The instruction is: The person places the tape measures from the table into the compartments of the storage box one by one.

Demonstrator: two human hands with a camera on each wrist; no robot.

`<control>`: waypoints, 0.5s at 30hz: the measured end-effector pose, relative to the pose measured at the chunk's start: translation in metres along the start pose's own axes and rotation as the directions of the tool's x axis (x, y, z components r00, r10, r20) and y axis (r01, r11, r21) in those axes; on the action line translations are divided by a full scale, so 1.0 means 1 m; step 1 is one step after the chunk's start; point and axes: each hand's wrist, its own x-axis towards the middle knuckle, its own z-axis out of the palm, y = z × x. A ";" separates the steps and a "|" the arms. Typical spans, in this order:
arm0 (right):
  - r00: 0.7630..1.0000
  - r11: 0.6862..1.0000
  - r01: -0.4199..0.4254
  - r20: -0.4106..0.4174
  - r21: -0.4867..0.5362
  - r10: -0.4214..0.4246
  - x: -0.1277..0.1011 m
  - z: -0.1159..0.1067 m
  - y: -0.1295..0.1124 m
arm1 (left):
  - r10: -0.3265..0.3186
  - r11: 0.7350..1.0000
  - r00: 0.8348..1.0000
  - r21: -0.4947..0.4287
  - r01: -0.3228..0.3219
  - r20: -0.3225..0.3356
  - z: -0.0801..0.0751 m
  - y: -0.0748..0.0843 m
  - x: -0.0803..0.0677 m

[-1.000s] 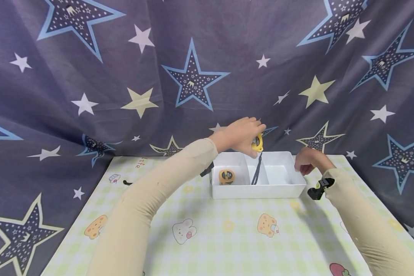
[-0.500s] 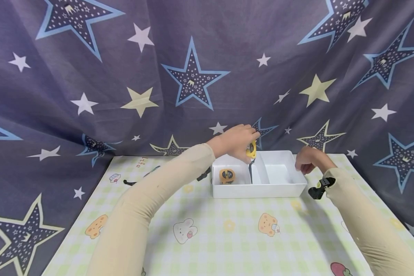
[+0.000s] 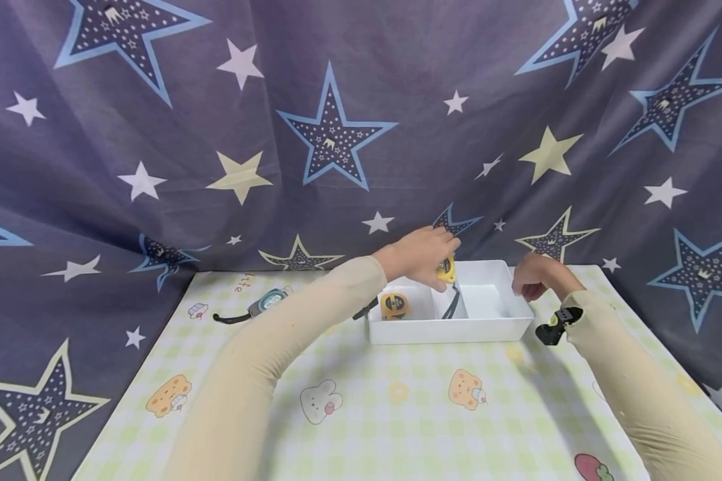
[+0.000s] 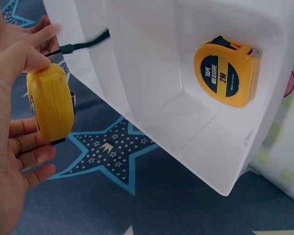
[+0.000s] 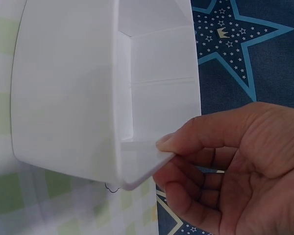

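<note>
My left hand (image 3: 418, 257) grips a yellow tape measure (image 3: 447, 269) by its sides, just over the middle of the white divided box (image 3: 451, 332). From that tape measure a black strap (image 3: 452, 304) hangs down into the middle compartment. An orange tape measure (image 4: 225, 73), labelled 2M, lies in the left compartment. At the box's right end, my right hand (image 5: 250, 152) pinches the rim between thumb and curled fingers. The right compartment shows a bare white floor in the head view.
On the table to the left lies a grey and teal round-faced thing (image 3: 271, 299) with a black strap, partly behind my left sleeve. A checked cloth (image 3: 397, 414) covers the table. A dark star-patterned curtain (image 3: 361, 214) hangs right behind the box.
My left hand has come down with the yellow tape measure, swinging left and then back right, so its strap hangs deeper into the box. The right hand stays on the rim.
</note>
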 end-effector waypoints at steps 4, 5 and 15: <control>1.000 1.000 0.005 0.000 -0.012 -0.005 0.000 0.001 0.000 | 0.004 1.000 1.000 0.007 -0.004 0.012 0.005 0.003 0.006; 1.000 1.000 0.009 0.001 -0.014 -0.009 0.000 0.001 0.001 | 0.007 1.000 1.000 0.013 -0.007 0.014 0.006 0.004 0.007; 1.000 0.999 0.026 0.010 0.031 -0.026 -0.005 0.000 0.002 | 0.014 1.000 1.000 0.024 -0.014 0.003 0.022 0.010 0.021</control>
